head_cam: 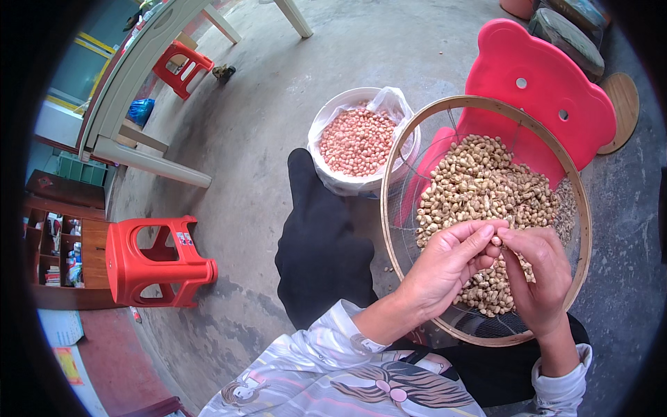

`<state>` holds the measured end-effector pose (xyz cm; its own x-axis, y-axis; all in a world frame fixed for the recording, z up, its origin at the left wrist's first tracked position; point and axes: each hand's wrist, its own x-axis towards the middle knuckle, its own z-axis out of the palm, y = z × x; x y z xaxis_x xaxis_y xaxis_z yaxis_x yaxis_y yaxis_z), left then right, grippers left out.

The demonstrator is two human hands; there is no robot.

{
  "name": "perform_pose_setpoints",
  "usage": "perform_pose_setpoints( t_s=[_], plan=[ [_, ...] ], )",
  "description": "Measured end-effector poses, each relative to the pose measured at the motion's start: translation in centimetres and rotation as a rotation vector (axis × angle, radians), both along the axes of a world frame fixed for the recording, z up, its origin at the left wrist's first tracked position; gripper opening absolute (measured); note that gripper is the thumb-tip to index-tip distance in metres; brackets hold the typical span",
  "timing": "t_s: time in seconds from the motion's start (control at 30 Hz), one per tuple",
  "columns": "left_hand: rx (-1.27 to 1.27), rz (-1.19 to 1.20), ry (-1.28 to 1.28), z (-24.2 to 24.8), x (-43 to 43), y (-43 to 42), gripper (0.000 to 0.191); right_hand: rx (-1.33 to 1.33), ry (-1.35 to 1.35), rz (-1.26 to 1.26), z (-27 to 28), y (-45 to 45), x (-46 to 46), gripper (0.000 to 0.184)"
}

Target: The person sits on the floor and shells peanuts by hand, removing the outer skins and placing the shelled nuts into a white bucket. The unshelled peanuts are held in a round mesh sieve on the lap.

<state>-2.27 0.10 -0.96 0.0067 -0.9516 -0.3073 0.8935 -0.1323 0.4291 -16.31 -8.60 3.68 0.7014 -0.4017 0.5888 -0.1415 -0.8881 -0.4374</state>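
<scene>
My left hand (453, 260) and my right hand (542, 271) meet above a round wood-rimmed mesh sieve (386, 208). Between the fingertips of both hands is a small peanut (496, 241), partly hidden by the thumbs. Below them, unshelled peanuts (479, 182) are heaped in the sieve, with broken shell bits (567, 208) along its right side. Left of the sieve stands a white bucket (319, 133) lined with a clear plastic bag (391, 104). Shelled pinkish peanut kernels (357, 140) fill much of what shows inside it.
Under the sieve's far side is a pink chair (542, 68) with a scalloped back. A red plastic stool (156, 260) stands at left, another red stool (182, 68) near a pale table leg (156, 164). My black-clad leg (323, 250) lies between stool and sieve.
</scene>
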Motion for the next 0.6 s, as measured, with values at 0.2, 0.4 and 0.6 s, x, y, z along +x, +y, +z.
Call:
perform_pose_setpoints(
  t_s=[0.2, 0.4, 0.6],
  plan=[
    [0.009, -0.027, -0.013, 0.3, 0.0, 0.0, 0.033, -0.024, 0.031, -0.013, 0.3, -0.5, -0.2, 0.037],
    [-0.018, -0.071, -0.027, 0.0, -0.3, -0.2, 0.031, -0.053, 0.068, -0.01, 0.3, -0.5, -0.6, 0.04],
    [-0.006, 0.08, -0.012, 0.3, 1.1, -0.2, 0.028, 0.658, -0.141, -0.187, 0.3, -0.2, -1.2, 0.033]
  ],
)
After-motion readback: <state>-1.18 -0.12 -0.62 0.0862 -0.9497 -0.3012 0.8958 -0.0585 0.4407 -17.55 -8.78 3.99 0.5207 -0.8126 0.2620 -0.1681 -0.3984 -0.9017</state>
